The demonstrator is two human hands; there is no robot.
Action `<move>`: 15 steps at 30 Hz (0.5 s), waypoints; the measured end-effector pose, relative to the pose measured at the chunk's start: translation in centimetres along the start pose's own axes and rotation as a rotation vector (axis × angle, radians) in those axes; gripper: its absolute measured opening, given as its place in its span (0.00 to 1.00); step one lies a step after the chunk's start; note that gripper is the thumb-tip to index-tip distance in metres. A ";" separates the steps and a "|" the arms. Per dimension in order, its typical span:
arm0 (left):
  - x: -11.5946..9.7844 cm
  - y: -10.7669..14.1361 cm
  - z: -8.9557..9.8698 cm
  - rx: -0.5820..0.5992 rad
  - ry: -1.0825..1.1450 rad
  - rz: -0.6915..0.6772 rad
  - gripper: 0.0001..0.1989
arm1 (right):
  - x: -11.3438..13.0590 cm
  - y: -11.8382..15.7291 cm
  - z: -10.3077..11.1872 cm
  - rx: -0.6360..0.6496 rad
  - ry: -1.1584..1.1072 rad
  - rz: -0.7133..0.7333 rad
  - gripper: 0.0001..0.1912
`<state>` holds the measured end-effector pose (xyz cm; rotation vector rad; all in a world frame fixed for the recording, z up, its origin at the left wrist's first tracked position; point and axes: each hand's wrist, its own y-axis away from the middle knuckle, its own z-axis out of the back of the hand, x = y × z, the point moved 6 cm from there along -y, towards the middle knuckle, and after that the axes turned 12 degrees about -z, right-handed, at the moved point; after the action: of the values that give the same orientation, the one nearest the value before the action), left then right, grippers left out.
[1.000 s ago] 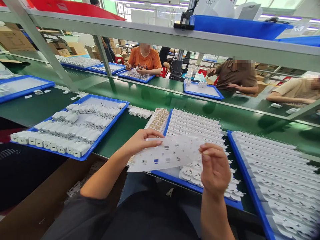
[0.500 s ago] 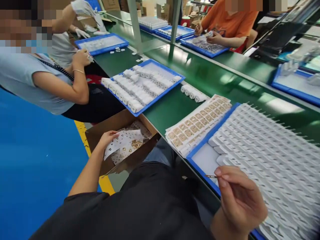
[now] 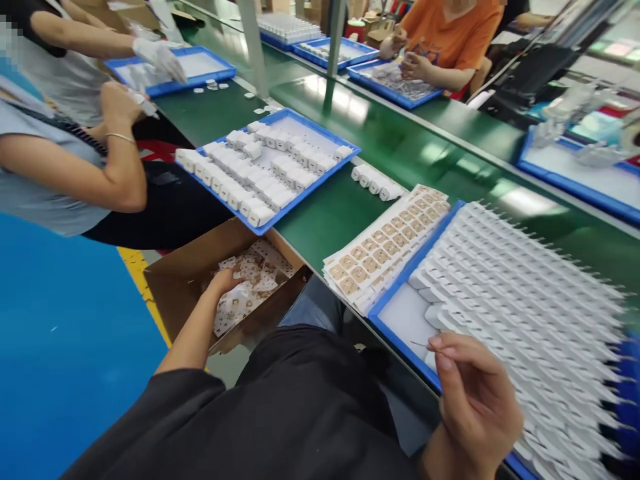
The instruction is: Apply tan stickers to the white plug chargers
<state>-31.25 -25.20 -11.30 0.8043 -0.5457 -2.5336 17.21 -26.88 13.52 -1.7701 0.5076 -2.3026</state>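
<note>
While my left hand is down inside the cardboard box, its fingers bend loosely over the spotted white sheets lying there; whether they touch or grip one, I cannot tell. My right hand, to the near right, pinches a thin sliver between thumb and forefinger, its free end pointing left over the near left corner of the right tray. I cannot tell what the sliver is.

To do this well, I judge, I should keep that pinch light and the wrist lifted, since my knuckles are close to the white pieces standing in tight rows and could knock them out of line. The tan sticker sheets lie along that tray's left edge, so the point is best kept away from them. On the left, my fingers should stay relaxed and come clear of the sheets, which look light enough to cling, and my forearm should avoid the box's near edge.
</note>
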 end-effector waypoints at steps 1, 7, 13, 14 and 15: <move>-2.0 0.5 0.1 0.062 0.017 -0.077 0.17 | -0.1 0.0 0.4 -0.012 0.013 -0.005 0.08; -21.5 9.3 0.5 0.461 0.231 -0.924 0.14 | 0.3 0.6 2.5 -0.121 0.055 -0.002 0.04; -39.1 12.3 -1.8 -0.068 -0.011 -1.410 0.23 | 0.8 2.1 4.5 -0.210 0.090 0.006 0.05; -40.8 12.0 -2.9 -0.105 -0.106 -1.415 0.29 | 0.9 2.4 4.9 -0.229 0.102 0.006 0.05; -42.1 11.8 -4.0 -0.124 -0.197 -1.409 0.33 | 0.9 2.7 5.3 -0.247 0.115 0.006 0.05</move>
<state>5.70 -14.83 10.10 1.1229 0.3192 -3.8589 21.94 -30.51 14.52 -1.7393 0.8494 -2.4376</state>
